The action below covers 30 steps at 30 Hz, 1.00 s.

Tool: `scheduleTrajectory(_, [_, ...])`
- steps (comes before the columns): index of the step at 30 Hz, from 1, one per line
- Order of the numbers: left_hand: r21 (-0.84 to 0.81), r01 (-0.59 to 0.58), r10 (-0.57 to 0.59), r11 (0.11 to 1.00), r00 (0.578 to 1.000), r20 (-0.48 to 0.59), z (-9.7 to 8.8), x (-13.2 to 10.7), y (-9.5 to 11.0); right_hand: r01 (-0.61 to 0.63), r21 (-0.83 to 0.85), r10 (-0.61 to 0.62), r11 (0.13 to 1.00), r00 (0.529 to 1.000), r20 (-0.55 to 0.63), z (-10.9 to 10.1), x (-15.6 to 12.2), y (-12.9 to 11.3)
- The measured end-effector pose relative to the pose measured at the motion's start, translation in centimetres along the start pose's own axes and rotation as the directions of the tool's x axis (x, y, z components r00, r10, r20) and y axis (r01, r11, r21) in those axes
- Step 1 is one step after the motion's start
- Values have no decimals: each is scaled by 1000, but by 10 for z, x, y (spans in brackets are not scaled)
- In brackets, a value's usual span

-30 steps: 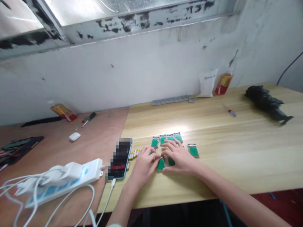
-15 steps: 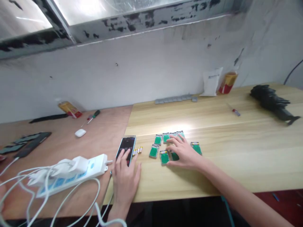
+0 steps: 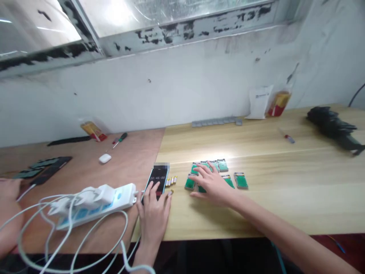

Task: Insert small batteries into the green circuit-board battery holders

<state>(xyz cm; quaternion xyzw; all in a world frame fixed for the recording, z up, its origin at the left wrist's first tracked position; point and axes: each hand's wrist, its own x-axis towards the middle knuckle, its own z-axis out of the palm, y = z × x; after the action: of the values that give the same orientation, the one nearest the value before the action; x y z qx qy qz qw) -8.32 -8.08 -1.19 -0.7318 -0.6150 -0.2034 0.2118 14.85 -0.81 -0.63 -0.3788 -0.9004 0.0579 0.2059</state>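
My left hand point(image 3: 154, 213) lies with fingers spread over the lower part of a phone point(image 3: 158, 176) showing a running timer. Several small gold-and-white cylinders point(image 3: 171, 180), looking like batteries, lie beside the phone. Another small gold piece point(image 3: 170, 192) is at the fingertips on the hand's right side; whether they touch it I cannot tell. My right hand point(image 3: 212, 184), fingers apart, hovers over or rests on a cluster of small green-faced boards point(image 3: 222, 165) and hides some of them. One green board point(image 3: 241, 180) sits apart to the right of the hand.
A white power strip point(image 3: 122, 196) with tangled cables is at left, near another person's arm point(image 3: 10, 217). Behind are a white case point(image 3: 105, 158) and a screwdriver point(image 3: 121, 139). Grey pieces point(image 3: 215, 122) line the wall; a black bundle point(image 3: 330, 125) lies far right.
My right hand has moved left across the green boards, uncovering one on its right side. A gold piece now shows beside my left fingertips. The view has shifted slightly; another person's arm appears at left.
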Motion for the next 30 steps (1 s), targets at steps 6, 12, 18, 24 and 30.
scheduleTrajectory(6, [-265,-45,55,963,998,29,0,7,-1,116,97,-123,989,990,73,5,-1,-3])
scheduleTrajectory(12, [-482,-71,118,874,991,69,12,31,8,111,224,-125,968,991,48,5,-6,1])
scheduleTrajectory(18, [-492,-149,236,858,964,120,18,42,4,53,208,-61,977,998,30,7,-1,-4])
scheduleTrajectory(24, [-459,-158,252,874,956,151,16,41,-2,80,192,-85,978,996,17,12,3,-4])
scheduleTrajectory(30, [-491,-136,269,861,940,210,18,42,3,78,179,-83,981,996,20,17,4,-2])
